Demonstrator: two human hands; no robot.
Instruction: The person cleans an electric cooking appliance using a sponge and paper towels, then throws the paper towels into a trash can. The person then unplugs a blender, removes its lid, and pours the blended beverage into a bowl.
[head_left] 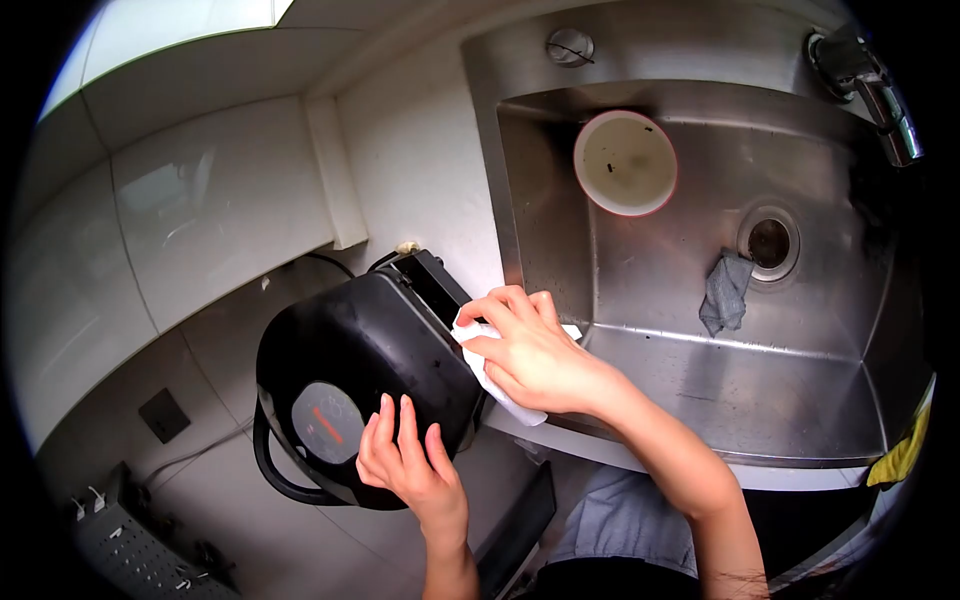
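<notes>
A black appliance that looks like a rice cooker [340, 320] sits at the left edge of the sink, with a grey control panel [328, 424] and a curved handle [268, 455]. My left hand [412, 468] rests against its near side, fingers extended and slightly apart. In my right hand [535, 350] is a bunched white cloth or paper towel [512, 398], pressed at the appliance's right edge beside a dark slot [432, 285]. The fingers curl over the white material, and part of it hangs below my hand.
The steel sink [690, 400] holds a white bowl [628, 165] with a red rim and some liquid, plus a grey rag [727, 292] beside the drain [769, 243]. A faucet [880, 95] stands at upper right. A yellow cloth [900, 450] hangs at the right edge.
</notes>
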